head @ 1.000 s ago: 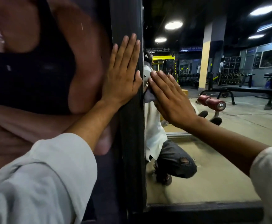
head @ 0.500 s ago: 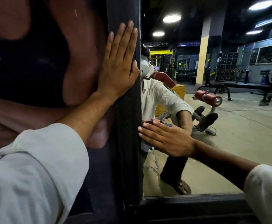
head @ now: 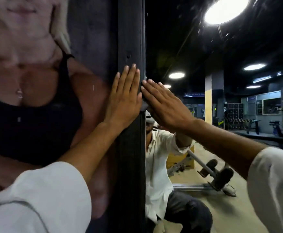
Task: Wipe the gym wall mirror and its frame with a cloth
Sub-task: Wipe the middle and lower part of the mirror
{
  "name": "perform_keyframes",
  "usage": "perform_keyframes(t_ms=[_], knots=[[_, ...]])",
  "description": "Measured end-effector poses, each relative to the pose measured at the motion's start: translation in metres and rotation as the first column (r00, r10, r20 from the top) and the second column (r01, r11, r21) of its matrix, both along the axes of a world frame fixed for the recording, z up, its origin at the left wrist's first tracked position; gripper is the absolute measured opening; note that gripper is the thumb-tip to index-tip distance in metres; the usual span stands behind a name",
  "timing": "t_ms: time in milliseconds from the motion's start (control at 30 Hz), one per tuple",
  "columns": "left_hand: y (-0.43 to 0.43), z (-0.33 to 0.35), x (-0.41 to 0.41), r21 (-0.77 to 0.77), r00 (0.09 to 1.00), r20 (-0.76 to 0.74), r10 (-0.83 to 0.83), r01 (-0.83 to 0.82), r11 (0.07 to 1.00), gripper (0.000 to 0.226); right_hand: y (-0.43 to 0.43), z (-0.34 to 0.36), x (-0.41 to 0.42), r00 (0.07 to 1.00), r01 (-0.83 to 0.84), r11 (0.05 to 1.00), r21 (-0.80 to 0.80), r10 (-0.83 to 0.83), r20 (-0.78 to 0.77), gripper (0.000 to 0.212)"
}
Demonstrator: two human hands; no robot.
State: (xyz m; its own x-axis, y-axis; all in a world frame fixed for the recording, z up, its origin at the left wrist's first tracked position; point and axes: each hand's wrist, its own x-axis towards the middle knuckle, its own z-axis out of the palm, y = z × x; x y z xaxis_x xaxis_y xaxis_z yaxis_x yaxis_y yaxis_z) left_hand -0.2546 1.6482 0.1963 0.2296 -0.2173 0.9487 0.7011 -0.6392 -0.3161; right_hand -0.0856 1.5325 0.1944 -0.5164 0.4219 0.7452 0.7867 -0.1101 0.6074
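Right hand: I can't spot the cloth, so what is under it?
A small grey patch of cloth peeks out from under the right hand, pressed flat at the edge of the mirror beside the black frame. The hand covers the rest of the cloth.

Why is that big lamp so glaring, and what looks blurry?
Head view: the lamp, reflected in the mirror, is overexposed, with streaks below it; the right sleeve and the poster are blurred; the left hand and right hand look fairly sharp.

left hand (head: 124,98): flat on black frame (head: 131,39), fingers straight | right hand (head: 164,105): just right of frame, straight fingers pressing grey cloth (head: 145,105) onto mirror (head: 179,47) | cloth: mostly hidden
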Motion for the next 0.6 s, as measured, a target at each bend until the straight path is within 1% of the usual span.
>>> perform_keyframes(t_ms=[33, 67, 133, 200, 233, 267, 300, 367, 400, 433, 467, 533, 567, 600], knots=[[0.002, -0.002, 0.002, -0.015, 1.0, -0.007, -0.026, 0.026, 1.0, 0.067, -0.003, 0.013, 0.005, 0.999, 0.009, 1.0, -0.015, -0.008, 0.034, 0.067], [0.005, -0.003, 0.004, -0.014, 0.998, 0.0, -0.062, 0.062, 0.998, 0.067, -0.005, 0.028, 0.011, 1.0, 0.01, 1.0, 0.005, -0.01, 0.026, 0.066], [0.007, -0.006, 0.005, -0.004, 0.993, 0.011, -0.12, 0.12, 0.993, 0.068, -0.008, 0.051, 0.016, 0.995, -0.018, 0.992, 0.124, 0.03, -0.099, 0.062], [0.009, -0.007, 0.005, 0.006, 0.991, 0.015, -0.131, 0.131, 0.991, 0.068, -0.003, 0.063, 0.008, 0.955, -0.031, 0.966, 0.256, 0.104, -0.277, 0.06], [0.009, -0.006, 0.006, 0.01, 0.99, 0.016, -0.137, 0.137, 0.99, 0.068, 0.002, 0.065, -0.002, 0.937, -0.023, 0.955, 0.295, 0.124, -0.327, 0.059], [0.01, -0.005, 0.005, 0.013, 0.99, 0.015, -0.144, 0.143, 0.99, 0.068, 0.008, 0.065, -0.013, 0.933, -0.016, 0.952, 0.305, 0.124, -0.338, 0.06], [0.01, -0.005, 0.005, 0.013, 0.989, 0.014, -0.144, 0.144, 0.99, 0.068, 0.013, 0.065, -0.02, 0.944, -0.015, 0.961, 0.276, 0.104, -0.312, 0.061], [0.01, -0.005, 0.005, 0.01, 0.992, 0.01, -0.125, 0.125, 0.992, 0.072, 0.014, 0.069, -0.022, 0.981, -0.013, 0.984, 0.177, 0.047, -0.19, 0.062], [0.01, -0.005, 0.005, 0.011, 0.993, 0.005, -0.118, 0.118, 0.993, 0.075, 0.012, 0.075, -0.019, 0.989, -0.001, 0.987, 0.161, 0.025, -0.148, 0.062], [0.011, -0.005, 0.005, 0.011, 0.993, 0.0, -0.117, 0.117, 0.993, 0.078, 0.009, 0.082, -0.013, 0.99, 0.012, 0.984, 0.179, 0.014, -0.14, 0.062], [0.01, -0.005, 0.005, 0.006, 0.993, -0.003, -0.117, 0.117, 0.993, 0.081, 0.007, 0.089, -0.008, 0.985, 0.019, 0.975, 0.222, 0.02, -0.17, 0.061], [0.009, -0.005, 0.005, -0.006, 0.994, -0.004, -0.111, 0.111, 0.994, 0.084, 0.007, 0.091, -0.008, 0.95, 0.009, 0.95, 0.311, 0.089, -0.299, 0.059], [0.009, -0.006, 0.005, -0.013, 0.994, -0.006, -0.108, 0.108, 0.994, 0.084, 0.01, 0.088, -0.014, 0.933, -0.001, 0.943, 0.333, 0.121, -0.339, 0.058], [0.009, -0.006, 0.004, -0.019, 0.994, -0.01, -0.105, 0.105, 0.994, 0.085, 0.014, 0.085, -0.02, 0.929, -0.013, 0.943, 0.334, 0.135, -0.345, 0.058]])
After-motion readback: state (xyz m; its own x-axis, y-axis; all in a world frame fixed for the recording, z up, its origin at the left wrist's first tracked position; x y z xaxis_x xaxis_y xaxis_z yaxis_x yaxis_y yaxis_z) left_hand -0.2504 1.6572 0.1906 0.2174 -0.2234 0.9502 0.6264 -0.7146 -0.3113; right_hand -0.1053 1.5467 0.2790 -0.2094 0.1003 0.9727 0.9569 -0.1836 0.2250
